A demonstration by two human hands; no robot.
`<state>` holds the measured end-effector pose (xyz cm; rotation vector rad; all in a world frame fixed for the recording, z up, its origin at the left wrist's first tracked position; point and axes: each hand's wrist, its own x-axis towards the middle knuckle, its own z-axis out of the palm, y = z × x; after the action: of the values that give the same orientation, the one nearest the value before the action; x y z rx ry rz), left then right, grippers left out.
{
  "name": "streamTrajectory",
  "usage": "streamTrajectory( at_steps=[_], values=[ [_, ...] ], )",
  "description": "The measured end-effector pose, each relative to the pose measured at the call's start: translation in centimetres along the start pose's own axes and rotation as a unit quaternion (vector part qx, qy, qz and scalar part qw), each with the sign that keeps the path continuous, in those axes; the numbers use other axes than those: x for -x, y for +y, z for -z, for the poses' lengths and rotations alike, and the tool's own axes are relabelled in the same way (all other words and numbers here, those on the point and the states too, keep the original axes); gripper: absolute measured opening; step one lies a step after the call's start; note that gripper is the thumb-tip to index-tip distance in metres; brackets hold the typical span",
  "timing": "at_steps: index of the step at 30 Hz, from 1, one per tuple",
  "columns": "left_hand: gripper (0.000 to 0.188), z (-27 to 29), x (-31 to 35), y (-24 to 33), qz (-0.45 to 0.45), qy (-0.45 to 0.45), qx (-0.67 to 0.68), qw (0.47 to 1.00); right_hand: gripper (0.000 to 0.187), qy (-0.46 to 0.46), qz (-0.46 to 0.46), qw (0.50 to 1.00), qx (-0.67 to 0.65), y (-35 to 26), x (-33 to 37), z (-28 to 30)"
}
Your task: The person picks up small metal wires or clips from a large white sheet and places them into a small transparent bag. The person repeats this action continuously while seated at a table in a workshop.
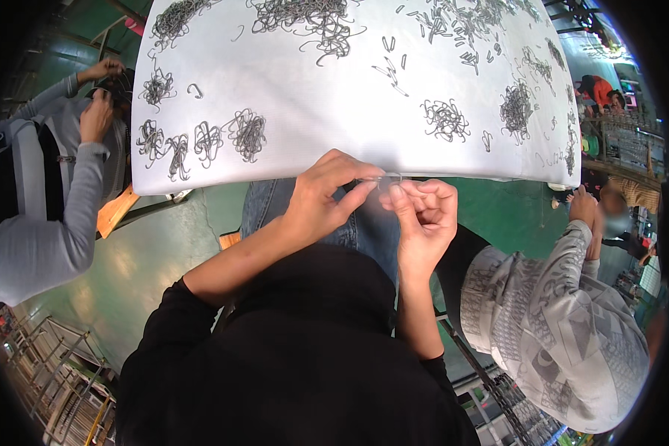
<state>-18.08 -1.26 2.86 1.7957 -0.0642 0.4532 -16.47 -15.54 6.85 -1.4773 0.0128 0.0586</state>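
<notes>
Just off the near edge of the white-covered table [334, 141], my two hands meet over a small bent metal hook [391, 177]. My left hand [321, 192] pinches one end of it between thumb and fingertips. On the other side my right hand [426, 219] has thumb and index finger closed on it, with the remaining fingers curled. Part of the hook is hidden by the fingertips, and its exact shape is too small to tell. Beyond the hands lie small piles of dark metal hooks, one pile [446, 120] to the right and another [247, 135] to the left.
A large heap of hooks [301, 13] and many short narrow metal pieces [461, 22] lie at the far side. A co-worker in grey [44, 186] sits at the left. Another in a patterned top [550, 312] is close on my right. Metal racks [59, 364] stand lower left.
</notes>
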Motion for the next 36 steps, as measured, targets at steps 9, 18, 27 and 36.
streamTrajectory(
  at_steps=[9, 18, 27, 36],
  values=[
    [0.023, 0.2, -1.5, -2.7, -0.114, -0.035, -0.039, 0.992, 0.024, -0.005, 0.173, 0.985, -0.006, 2.6, 0.5, 0.6],
    [0.027, -2.1, -14.5, -12.5, -0.218, -0.097, -0.413, 0.879, 0.022, -0.005, 0.147, 0.989, 0.015, 3.3, 1.1, 0.7],
    [0.014, -0.2, -7.9, -4.5, 0.113, -0.093, -0.012, 0.989, 0.023, -0.009, 0.142, 0.989, 0.044, 4.1, 1.2, 0.8],
    [0.012, 0.8, -1.8, 2.9, 0.236, -0.067, 0.1, 0.964, 0.021, -0.019, 0.179, 0.98, 0.083, 3.9, 1.0, 0.4]
  ],
)
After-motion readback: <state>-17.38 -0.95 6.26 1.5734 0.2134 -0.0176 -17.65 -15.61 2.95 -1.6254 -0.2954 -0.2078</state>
